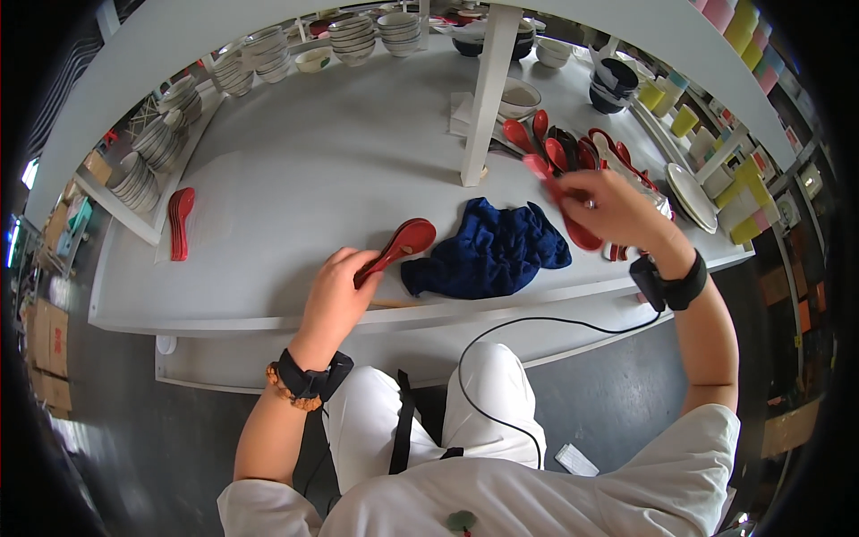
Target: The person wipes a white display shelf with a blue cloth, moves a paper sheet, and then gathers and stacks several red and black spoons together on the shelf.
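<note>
My left hand (335,288) is closed round the handles of a few nested red spoons (415,236), just above the shelf's front edge, with their bowls pointing away to the right. A wooden-coloured spot shows in the top bowl. At the right, my right hand (617,204) grips a red spoon (583,235), smeared by motion, over the front of a mixed spoon pile (557,154). Red, black and pale spoons lie jumbled in that pile. Between my hands rests a crumpled dark blue cloth (501,251). Farther left, a neat stack of red spoons (180,224) lies on the shelf.
A white post (490,98) rises from the shelf (358,152) behind the cloth. Bowl stacks (352,40) line the back and left edges. White plates (692,197) and yellow cups (684,121) stand at the right. A black cable (555,319) hangs from my right wrist.
</note>
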A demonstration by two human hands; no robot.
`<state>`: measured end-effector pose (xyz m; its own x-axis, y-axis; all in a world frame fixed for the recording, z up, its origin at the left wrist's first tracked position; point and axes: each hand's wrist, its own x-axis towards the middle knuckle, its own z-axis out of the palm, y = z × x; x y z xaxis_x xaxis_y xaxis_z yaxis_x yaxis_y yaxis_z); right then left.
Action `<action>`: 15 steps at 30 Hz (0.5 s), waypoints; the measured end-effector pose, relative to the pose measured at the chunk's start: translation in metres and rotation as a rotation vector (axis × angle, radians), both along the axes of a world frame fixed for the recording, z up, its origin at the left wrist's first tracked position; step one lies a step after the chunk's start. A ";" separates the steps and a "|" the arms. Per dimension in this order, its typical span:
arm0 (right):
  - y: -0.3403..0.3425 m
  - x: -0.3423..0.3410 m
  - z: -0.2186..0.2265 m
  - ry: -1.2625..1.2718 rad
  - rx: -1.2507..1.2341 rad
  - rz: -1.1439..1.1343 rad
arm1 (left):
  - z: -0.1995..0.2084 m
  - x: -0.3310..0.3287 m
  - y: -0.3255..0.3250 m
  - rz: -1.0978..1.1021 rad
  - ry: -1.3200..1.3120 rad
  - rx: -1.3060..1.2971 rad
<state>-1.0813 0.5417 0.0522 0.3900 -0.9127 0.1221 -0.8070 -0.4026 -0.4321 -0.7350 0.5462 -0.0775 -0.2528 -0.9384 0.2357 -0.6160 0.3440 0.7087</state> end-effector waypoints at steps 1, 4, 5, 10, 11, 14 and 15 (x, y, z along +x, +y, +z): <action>-0.004 0.013 -0.009 -0.045 -0.239 0.211 | 0.001 0.000 0.000 -0.017 0.000 -0.008; -0.009 0.066 -0.026 0.158 -0.355 0.427 | 0.001 0.005 0.000 0.005 0.014 0.019; -0.011 0.077 -0.035 0.189 -0.351 0.469 | 0.004 0.001 0.000 -0.010 0.017 0.007; -0.043 0.124 -0.083 0.171 -0.331 0.528 | 0.000 0.000 -0.006 -0.035 0.013 -0.032; -0.048 0.129 -0.086 0.169 -0.337 0.529 | -0.002 0.002 -0.005 -0.034 0.009 -0.037; -0.057 0.134 -0.090 0.065 -0.400 0.561 | -0.001 0.005 -0.005 -0.016 -0.039 -0.017; -0.058 0.134 -0.092 0.063 -0.402 0.563 | 0.002 0.005 -0.004 -0.016 0.011 0.040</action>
